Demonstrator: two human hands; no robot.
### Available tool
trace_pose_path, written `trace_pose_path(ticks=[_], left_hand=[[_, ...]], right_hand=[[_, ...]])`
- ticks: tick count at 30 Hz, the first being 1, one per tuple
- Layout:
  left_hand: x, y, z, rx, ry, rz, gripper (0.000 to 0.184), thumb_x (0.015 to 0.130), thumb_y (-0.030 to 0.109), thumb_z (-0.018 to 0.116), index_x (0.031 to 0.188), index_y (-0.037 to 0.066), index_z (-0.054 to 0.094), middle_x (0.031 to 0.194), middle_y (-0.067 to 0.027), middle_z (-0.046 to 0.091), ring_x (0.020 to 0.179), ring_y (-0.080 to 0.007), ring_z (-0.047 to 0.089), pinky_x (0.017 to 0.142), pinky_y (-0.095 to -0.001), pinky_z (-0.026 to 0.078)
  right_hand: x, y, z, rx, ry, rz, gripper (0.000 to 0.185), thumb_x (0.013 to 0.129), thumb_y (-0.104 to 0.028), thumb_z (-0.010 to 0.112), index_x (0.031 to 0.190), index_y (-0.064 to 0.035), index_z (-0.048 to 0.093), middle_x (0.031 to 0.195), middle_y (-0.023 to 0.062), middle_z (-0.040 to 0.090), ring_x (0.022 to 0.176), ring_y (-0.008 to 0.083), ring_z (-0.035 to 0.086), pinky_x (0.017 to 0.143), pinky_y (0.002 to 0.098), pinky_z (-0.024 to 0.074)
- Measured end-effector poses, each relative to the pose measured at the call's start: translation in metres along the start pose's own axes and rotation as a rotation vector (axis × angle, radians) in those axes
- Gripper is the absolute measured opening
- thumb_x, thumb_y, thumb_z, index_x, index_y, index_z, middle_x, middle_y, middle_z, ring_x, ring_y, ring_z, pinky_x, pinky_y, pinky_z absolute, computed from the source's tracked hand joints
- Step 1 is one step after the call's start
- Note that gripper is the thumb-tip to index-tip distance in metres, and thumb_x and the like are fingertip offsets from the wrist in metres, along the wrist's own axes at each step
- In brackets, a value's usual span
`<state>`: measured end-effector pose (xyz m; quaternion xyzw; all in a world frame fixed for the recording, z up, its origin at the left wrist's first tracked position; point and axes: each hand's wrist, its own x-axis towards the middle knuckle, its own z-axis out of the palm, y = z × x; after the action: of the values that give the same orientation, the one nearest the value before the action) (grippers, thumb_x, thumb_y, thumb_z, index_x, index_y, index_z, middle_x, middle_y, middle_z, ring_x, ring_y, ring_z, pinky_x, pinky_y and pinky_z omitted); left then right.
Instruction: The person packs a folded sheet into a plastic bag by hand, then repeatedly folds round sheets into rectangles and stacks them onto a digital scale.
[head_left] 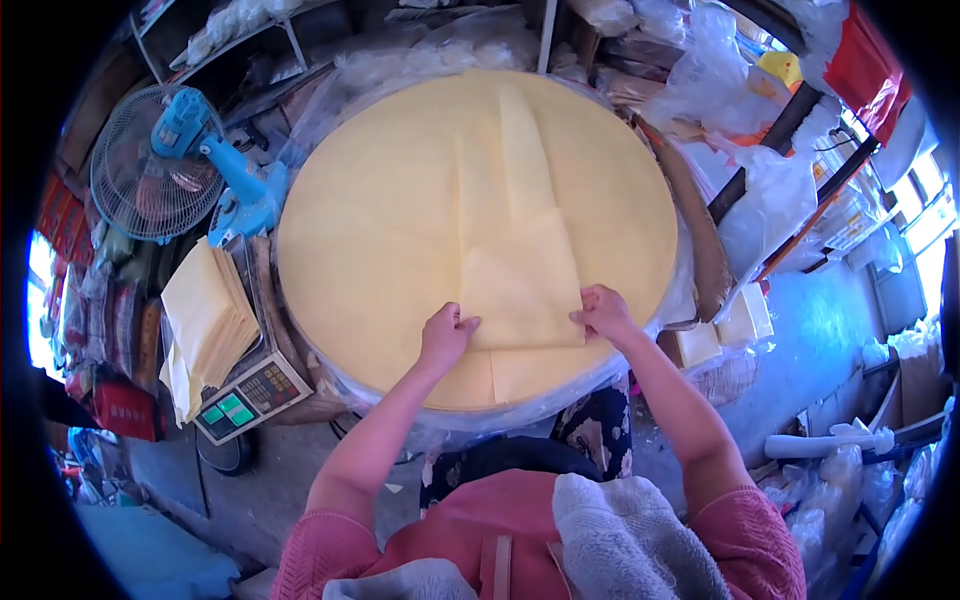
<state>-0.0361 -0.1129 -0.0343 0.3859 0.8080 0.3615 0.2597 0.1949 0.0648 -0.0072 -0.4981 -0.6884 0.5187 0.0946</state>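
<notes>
A stack of large, round, pale-yellow thin sheets (pixel 370 210) covers the round table. On its top lies a folded sheet (pixel 520 285), its sides turned inward into a long strip and its near end doubled over. My left hand (pixel 446 334) pinches the near left corner of this folded part between thumb and fingers. At the right edge, my right hand (pixel 606 312) grips the same sheet, fingers closed. The strip's far end runs toward the back rim of the stack.
To the left, a pile of folded yellow sheets (pixel 210 320) rests on a digital scale (pixel 253 395). A blue fan (pixel 200 150) stands behind it. Clear plastic (pixel 340 375) lines the table's rim. Cardboard (pixel 690 220) and plastic bags (pixel 770 190) crowd the right side.
</notes>
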Motion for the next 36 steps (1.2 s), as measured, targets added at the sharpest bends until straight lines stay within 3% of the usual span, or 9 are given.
trace_pose_path(ticks=[5,8,11,14,17,20,23,29,36], left_hand=[[-0.002,0.007,0.0,0.1,0.006,-0.024,0.035,0.081,0.032,0.068,0.08,0.002,0.05,0.071,-0.0137,0.058,0.066,-0.0284,0.058,0.062,-0.0398,0.045],[-0.001,0.003,0.005,0.092,0.002,-0.038,0.035,0.081,0.033,0.067,0.08,0.002,0.05,0.072,-0.0134,0.059,0.068,-0.029,0.059,0.063,-0.0403,0.045],[0.002,0.001,0.007,0.108,-0.006,-0.04,0.034,0.081,0.033,0.066,0.081,0.003,0.051,0.072,-0.0127,0.06,0.069,-0.0286,0.059,0.063,-0.0399,0.046],[0.001,0.006,0.003,0.082,-0.054,-0.108,0.033,0.08,0.032,0.067,0.082,0.003,0.052,0.072,-0.0122,0.061,0.068,-0.0278,0.06,0.063,-0.0393,0.046],[0.003,-0.004,0.008,0.067,-0.014,-0.057,0.033,0.08,0.032,0.067,0.083,0.003,0.053,0.072,-0.0118,0.062,0.068,-0.0273,0.06,0.063,-0.039,0.046],[0.002,0.0,0.006,0.092,-0.036,-0.076,0.032,0.08,0.032,0.067,0.084,0.003,0.054,0.073,-0.0116,0.062,0.069,-0.0272,0.061,0.063,-0.0392,0.047],[0.002,0.005,0.004,0.092,-0.058,-0.121,0.032,0.08,0.033,0.067,0.085,0.003,0.054,0.073,-0.0111,0.063,0.069,-0.0269,0.061,0.063,-0.039,0.047],[0.0,0.009,0.002,0.108,-0.039,-0.137,0.033,0.079,0.034,0.066,0.086,0.004,0.055,0.074,-0.0105,0.063,0.071,-0.0265,0.062,0.063,-0.0388,0.047],[0.003,0.009,0.002,0.145,-0.053,-0.154,0.032,0.078,0.033,0.067,0.082,0.004,0.053,0.072,-0.0104,0.062,0.069,-0.0267,0.061,0.062,-0.0392,0.047]], right_hand=[[0.019,-0.024,0.021,-0.226,0.363,-0.25,0.047,0.083,-0.042,0.063,0.11,-0.0036,0.058,0.086,0.015,0.066,0.077,0.0282,0.064,0.071,0.0398,0.0512],[0.043,-0.028,0.037,-0.24,0.464,-0.249,0.046,0.087,-0.048,0.053,0.105,-0.006,0.061,0.087,0.0148,0.066,0.083,0.0319,0.063,0.074,0.0464,0.0482],[0.056,-0.036,0.042,-0.536,0.385,-0.097,0.041,0.09,-0.046,0.049,0.097,-0.0079,0.061,0.086,0.0141,0.066,0.082,0.0303,0.063,0.074,0.0478,0.0463],[0.068,-0.031,0.047,-0.664,0.434,-0.136,0.038,0.093,-0.044,0.045,0.091,-0.0089,0.061,0.084,0.0123,0.066,0.08,0.0298,0.063,0.075,0.0477,0.0453],[0.079,-0.032,0.05,-0.701,0.485,-0.084,0.038,0.09,-0.045,0.051,0.094,-0.0086,0.061,0.089,0.0106,0.066,0.084,0.0287,0.062,0.078,0.0469,0.0449],[0.08,-0.04,0.051,-0.57,0.672,-0.266,0.035,0.087,-0.041,0.058,0.097,-0.0082,0.061,0.092,0.0084,0.065,0.092,0.0266,0.061,0.08,0.0454,0.0443],[0.087,-0.05,0.053,-0.554,0.652,-0.288,0.035,0.084,-0.038,0.063,0.1,-0.008,0.061,0.095,0.0083,0.065,0.097,0.0252,0.059,0.08,0.0443,0.0433],[0.101,-0.055,0.047,-0.725,0.44,-0.251,0.027,0.085,-0.034,0.062,0.096,-0.0093,0.062,0.087,0.0098,0.067,0.086,0.0275,0.062,0.077,0.0447,0.0425],[0.128,-0.048,0.045,-0.693,0.576,-0.192,0.026,0.089,-0.033,0.055,0.088,-0.0079,0.06,0.078,0.0099,0.065,0.08,0.0275,0.063,0.073,0.0447,0.0441]])
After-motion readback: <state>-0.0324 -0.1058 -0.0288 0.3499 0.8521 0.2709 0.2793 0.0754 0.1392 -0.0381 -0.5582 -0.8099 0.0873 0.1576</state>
